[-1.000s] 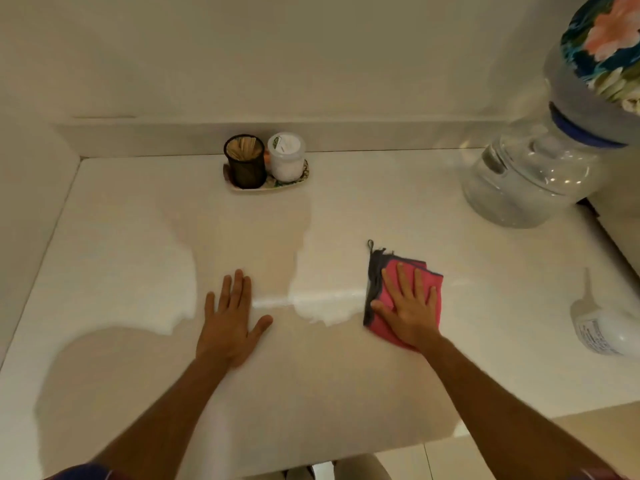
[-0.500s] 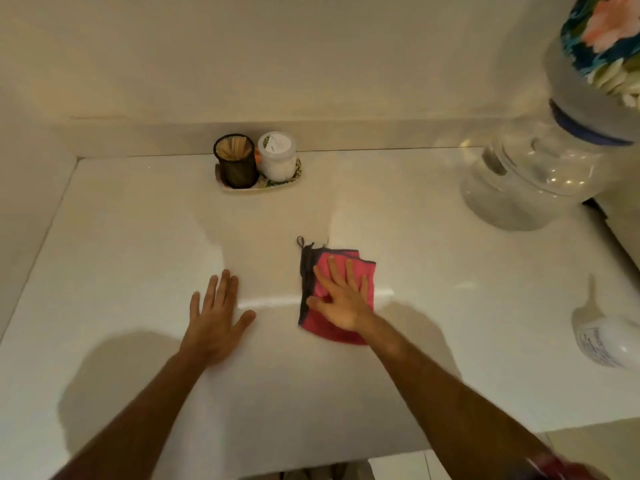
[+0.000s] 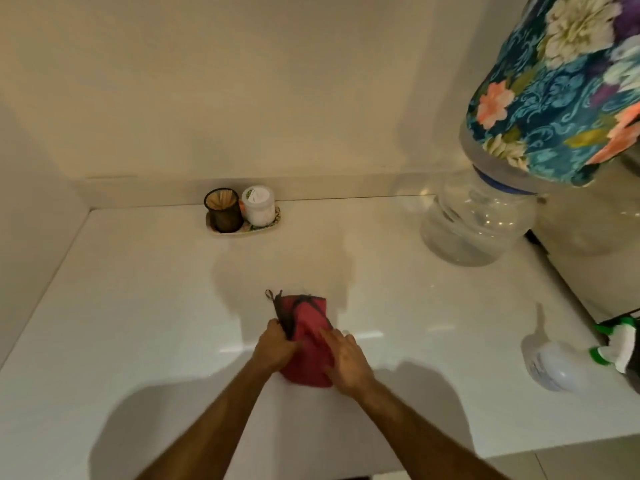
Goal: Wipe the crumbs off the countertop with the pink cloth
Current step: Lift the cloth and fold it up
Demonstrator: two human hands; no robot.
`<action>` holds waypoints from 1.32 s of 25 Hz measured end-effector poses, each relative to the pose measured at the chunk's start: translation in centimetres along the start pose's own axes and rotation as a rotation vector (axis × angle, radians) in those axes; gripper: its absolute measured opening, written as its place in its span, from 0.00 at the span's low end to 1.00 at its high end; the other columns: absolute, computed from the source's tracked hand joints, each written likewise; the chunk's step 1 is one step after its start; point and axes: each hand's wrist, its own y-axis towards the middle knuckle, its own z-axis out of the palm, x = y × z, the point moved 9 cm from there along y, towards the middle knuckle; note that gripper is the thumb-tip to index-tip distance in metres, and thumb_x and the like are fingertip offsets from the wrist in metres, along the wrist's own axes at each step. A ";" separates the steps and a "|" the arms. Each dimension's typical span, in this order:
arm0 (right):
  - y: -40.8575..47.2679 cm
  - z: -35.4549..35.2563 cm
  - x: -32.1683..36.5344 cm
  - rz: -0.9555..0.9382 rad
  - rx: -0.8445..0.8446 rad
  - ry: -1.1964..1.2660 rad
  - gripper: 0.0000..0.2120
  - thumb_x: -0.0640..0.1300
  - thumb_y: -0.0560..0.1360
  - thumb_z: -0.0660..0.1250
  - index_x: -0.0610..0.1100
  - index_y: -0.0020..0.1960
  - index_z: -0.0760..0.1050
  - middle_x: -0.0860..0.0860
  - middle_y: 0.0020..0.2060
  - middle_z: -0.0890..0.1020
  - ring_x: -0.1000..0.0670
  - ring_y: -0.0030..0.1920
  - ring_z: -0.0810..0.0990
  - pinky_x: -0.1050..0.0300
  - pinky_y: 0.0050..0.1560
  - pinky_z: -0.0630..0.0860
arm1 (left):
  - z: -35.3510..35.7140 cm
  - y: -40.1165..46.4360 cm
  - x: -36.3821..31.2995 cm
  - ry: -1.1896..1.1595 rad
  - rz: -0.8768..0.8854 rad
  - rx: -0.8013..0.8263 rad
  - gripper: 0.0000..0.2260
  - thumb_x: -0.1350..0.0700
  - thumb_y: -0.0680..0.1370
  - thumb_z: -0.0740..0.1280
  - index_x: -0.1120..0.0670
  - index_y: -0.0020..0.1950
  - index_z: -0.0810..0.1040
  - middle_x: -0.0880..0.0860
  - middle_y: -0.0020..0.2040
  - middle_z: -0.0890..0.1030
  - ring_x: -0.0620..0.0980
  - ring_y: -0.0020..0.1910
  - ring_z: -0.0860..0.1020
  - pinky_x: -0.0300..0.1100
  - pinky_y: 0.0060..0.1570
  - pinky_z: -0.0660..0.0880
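Note:
The pink cloth (image 3: 306,336), with a dark edge and a small loop at its far left corner, lies bunched on the white countertop (image 3: 138,306) near the front middle. My left hand (image 3: 275,346) grips the cloth's left edge, fingers closed on the dark seam. On the cloth's right side my right hand (image 3: 344,358) rests, fingers spread and pressing down. No crumbs are visible on the glossy surface.
A small dish with a dark toothpick cup (image 3: 223,209) and a white jar (image 3: 259,206) stands at the back wall. A large water bottle (image 3: 478,223) with a floral cover stands at the back right. A white spray bottle (image 3: 561,365) lies at the right edge.
My right hand slid the cloth leftward toward the middle. My left hand left the bare counter and took hold of the cloth's left edge; the cloth is now bunched.

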 end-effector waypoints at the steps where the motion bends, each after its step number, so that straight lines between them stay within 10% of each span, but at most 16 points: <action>1: -0.4 0.1 -0.5 0.028 -0.009 0.071 0.31 0.41 0.72 0.68 0.43 0.74 0.66 0.43 0.68 0.74 0.39 0.64 0.72 0.50 0.67 0.68 | 0.5 -0.2 0.1 -0.045 -0.041 0.028 0.29 0.56 0.62 0.74 0.59 0.61 0.72 0.59 0.54 0.82 0.60 0.52 0.81 0.51 0.51 0.79; 4: -1.8 -1.1 -1.8 0.065 -0.043 0.242 0.15 0.38 0.70 0.68 0.49 0.55 0.81 0.47 0.47 0.82 0.45 0.49 0.77 0.52 0.51 0.73 | 1.5 -1.7 -0.1 -0.168 -0.075 0.076 0.09 0.65 0.66 0.69 0.60 0.45 0.82 0.60 0.42 0.85 0.58 0.41 0.83 0.50 0.44 0.80; 7: -2.8 -3.2 -2.8 0.053 -0.041 0.300 0.04 0.38 0.69 0.66 0.44 0.37 0.79 0.53 0.33 0.73 0.49 0.40 0.73 0.48 0.44 0.72 | 1.8 -3.4 -1.2 -0.293 -0.114 0.131 0.09 0.69 0.69 0.65 0.60 0.41 0.84 0.58 0.38 0.85 0.55 0.38 0.81 0.44 0.39 0.75; 11: -3.6 -7.7 -4.6 0.039 -0.143 0.657 0.14 0.37 0.73 0.68 0.55 0.49 0.82 0.54 0.49 0.82 0.57 0.48 0.79 0.61 0.52 0.75 | 3.3 -5.4 -4.2 -0.494 -0.148 0.230 0.11 0.66 0.74 0.60 0.62 0.50 0.81 0.59 0.42 0.85 0.56 0.42 0.80 0.46 0.44 0.75; 18: -3.8 -11.8 -3.5 -0.059 -0.009 0.876 0.29 0.47 0.72 0.75 0.55 0.70 0.70 0.57 0.64 0.76 0.55 0.63 0.76 0.55 0.60 0.78 | 5.5 -5.8 -10.4 -0.749 -0.072 0.327 0.16 0.59 0.76 0.61 0.64 0.61 0.76 0.63 0.48 0.82 0.59 0.40 0.80 0.47 0.32 0.75; 23: -2.3 -15.2 -3.5 -0.052 0.047 0.928 0.19 0.37 0.71 0.74 0.45 0.61 0.77 0.47 0.53 0.84 0.49 0.52 0.85 0.56 0.50 0.82 | 5.6 -4.1 -13.0 -0.789 -0.011 0.341 0.16 0.59 0.77 0.61 0.63 0.61 0.78 0.64 0.56 0.82 0.62 0.50 0.80 0.52 0.40 0.78; 29: 1.3 -18.4 -6.5 0.057 0.101 0.954 0.15 0.46 0.66 0.77 0.46 0.51 0.79 0.49 0.44 0.84 0.48 0.44 0.82 0.50 0.43 0.77 | 2.5 0.7 -14.7 -0.395 0.132 0.073 0.10 0.56 0.73 0.73 0.61 0.50 0.82 0.49 0.56 0.83 0.50 0.58 0.79 0.47 0.58 0.71; 33: 4.2 -19.0 -7.8 0.143 0.018 1.048 0.10 0.51 0.76 0.71 0.44 0.45 0.76 0.51 0.30 0.80 0.50 0.27 0.77 0.56 0.26 0.72 | 2.3 4.0 -18.9 -0.387 0.240 0.075 0.03 0.58 0.77 0.69 0.56 0.44 0.80 0.49 0.46 0.82 0.48 0.47 0.78 0.41 0.47 0.72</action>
